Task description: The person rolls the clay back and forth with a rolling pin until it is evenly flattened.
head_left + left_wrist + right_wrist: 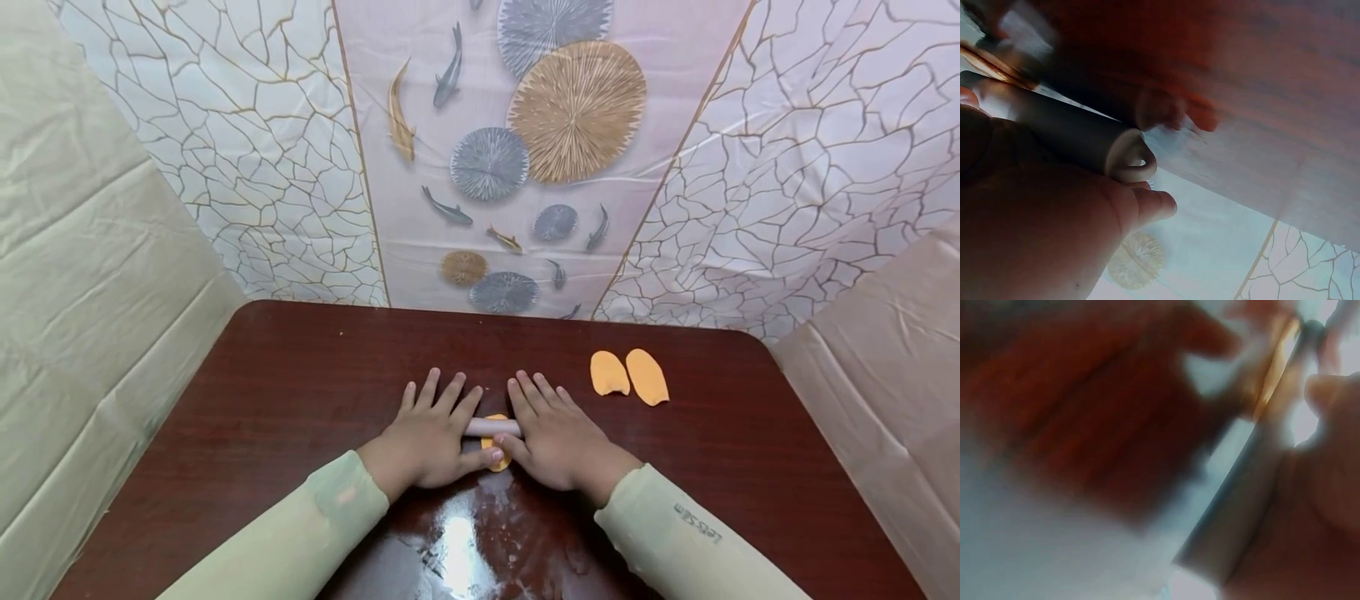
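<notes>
A pale hollow pipe lies crosswise over a flat orange dough piece near the middle of the table. Pressing on the pipe's left part is my left hand, palm down with fingers straight and spread. My right hand lies flat over the right part in the same way. The two thumbs nearly meet over the dough. In the left wrist view, the pipe shows its open end under the palm. The right wrist view is blurred, with the pipe beneath the hand. Both palms hide much of the pipe.
Two flat orange oval pieces, a left one and a right one, lie at the back right of the dark red table. Patterned cloth hangs behind the table's far edge. Whitish smears mark the glossy front surface.
</notes>
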Action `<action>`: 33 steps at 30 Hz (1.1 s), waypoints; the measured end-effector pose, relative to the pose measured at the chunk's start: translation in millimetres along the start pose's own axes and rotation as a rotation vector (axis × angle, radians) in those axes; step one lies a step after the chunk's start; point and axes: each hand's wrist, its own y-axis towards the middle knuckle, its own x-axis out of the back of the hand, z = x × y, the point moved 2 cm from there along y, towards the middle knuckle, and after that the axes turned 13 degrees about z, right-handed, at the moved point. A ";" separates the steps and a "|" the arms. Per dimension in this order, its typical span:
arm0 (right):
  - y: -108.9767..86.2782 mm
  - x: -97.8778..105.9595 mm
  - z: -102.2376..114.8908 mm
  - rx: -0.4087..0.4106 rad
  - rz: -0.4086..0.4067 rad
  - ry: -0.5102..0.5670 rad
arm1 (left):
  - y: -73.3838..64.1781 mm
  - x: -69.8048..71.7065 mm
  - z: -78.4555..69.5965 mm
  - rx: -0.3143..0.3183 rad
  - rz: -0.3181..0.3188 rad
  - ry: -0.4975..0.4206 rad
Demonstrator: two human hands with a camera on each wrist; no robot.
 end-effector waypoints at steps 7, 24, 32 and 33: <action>10.8 1.6 -5.3 -0.017 -0.001 0.015 | 11.4 2.7 3.4 0.022 -0.012 -0.051; 35.4 10.5 -17.0 -0.049 0.018 0.106 | 34.0 14.6 11.7 0.082 -0.028 -0.086; 47.0 17.2 -21.4 -0.083 0.037 0.119 | 47.1 19.7 15.1 0.139 -0.002 -0.068; 49.0 17.8 -21.6 -0.089 0.038 0.116 | 48.6 20.6 15.9 0.146 0.000 -0.070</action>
